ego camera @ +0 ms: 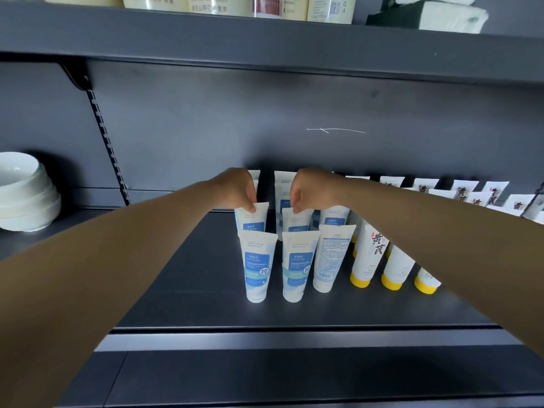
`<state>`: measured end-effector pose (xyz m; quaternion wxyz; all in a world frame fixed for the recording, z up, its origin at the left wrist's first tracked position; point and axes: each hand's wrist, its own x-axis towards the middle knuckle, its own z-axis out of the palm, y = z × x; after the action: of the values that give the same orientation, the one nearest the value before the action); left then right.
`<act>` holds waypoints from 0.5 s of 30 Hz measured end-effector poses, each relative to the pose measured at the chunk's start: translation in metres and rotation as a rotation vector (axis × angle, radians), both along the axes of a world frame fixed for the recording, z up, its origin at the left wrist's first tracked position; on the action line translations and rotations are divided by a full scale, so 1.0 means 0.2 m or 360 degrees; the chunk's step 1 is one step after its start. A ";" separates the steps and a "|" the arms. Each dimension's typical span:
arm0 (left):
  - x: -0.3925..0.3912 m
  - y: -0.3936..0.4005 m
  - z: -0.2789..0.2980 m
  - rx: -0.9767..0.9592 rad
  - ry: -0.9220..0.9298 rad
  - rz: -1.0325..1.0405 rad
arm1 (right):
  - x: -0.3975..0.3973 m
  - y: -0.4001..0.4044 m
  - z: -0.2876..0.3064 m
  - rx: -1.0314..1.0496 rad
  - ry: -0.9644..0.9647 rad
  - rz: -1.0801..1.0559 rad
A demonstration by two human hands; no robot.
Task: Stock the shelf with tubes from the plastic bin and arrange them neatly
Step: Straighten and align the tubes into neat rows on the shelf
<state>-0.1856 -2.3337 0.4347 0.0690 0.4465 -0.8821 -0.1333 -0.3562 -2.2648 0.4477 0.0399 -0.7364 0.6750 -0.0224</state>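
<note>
White tubes with blue labels stand cap-down in rows on the dark shelf (191,290). My left hand (235,187) pinches the top edge of a second-row tube (253,219). My right hand (309,187) pinches the top of the neighbouring second-row tube (297,220). In front of them stand two front-row tubes (259,266) (297,266) facing me, and a third tube (331,257) with its back label turned outward. More blue-label tubes stand behind, partly hidden by my hands. The plastic bin is out of view.
White tubes with yellow caps (368,257) fill the shelf to the right, in rows reaching the back. A stack of white bowls (23,192) sits at the far left. An upper shelf (265,39) with bottles hangs overhead.
</note>
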 end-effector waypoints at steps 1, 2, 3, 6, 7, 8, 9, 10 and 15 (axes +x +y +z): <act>0.00 -0.01 0.00 -0.0003 0.0001 -0.0002 | 0.00 0.00 0.00 0.0000 0.0001 -0.0008; 0.00 -0.01 0.00 -0.0006 -0.0002 -0.0005 | 0.00 -0.01 0.01 -0.0001 0.0003 -0.0011; -0.01 -0.02 0.00 -0.0007 -0.0009 -0.0007 | 0.00 -0.01 0.01 -0.0001 0.0005 -0.0015; -0.01 -0.04 0.00 -0.0013 -0.0034 -0.0016 | 0.00 -0.03 0.03 -0.0010 -0.0001 -0.0025; -0.01 -0.04 0.00 -0.0017 -0.0042 -0.0018 | 0.00 -0.04 0.03 -0.0018 -0.0004 -0.0034; -0.01 -0.05 0.01 -0.0021 -0.0049 -0.0017 | 0.00 -0.05 0.03 -0.0025 -0.0006 -0.0046; 0.00 -0.06 0.01 -0.0025 -0.0058 -0.0013 | 0.00 -0.06 0.03 -0.0031 -0.0006 -0.0056; 0.00 -0.06 0.01 -0.0028 -0.0065 -0.0008 | 0.00 -0.07 0.03 -0.0034 -0.0003 -0.0060; 0.01 -0.09 0.02 -0.0024 -0.0063 -0.0008 | 0.01 -0.09 0.03 -0.0033 0.0020 -0.0036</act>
<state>-0.1834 -2.3515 0.4379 0.0545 0.4463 -0.8854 -0.1179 -0.3547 -2.2830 0.4544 0.0279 -0.7292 0.6833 -0.0253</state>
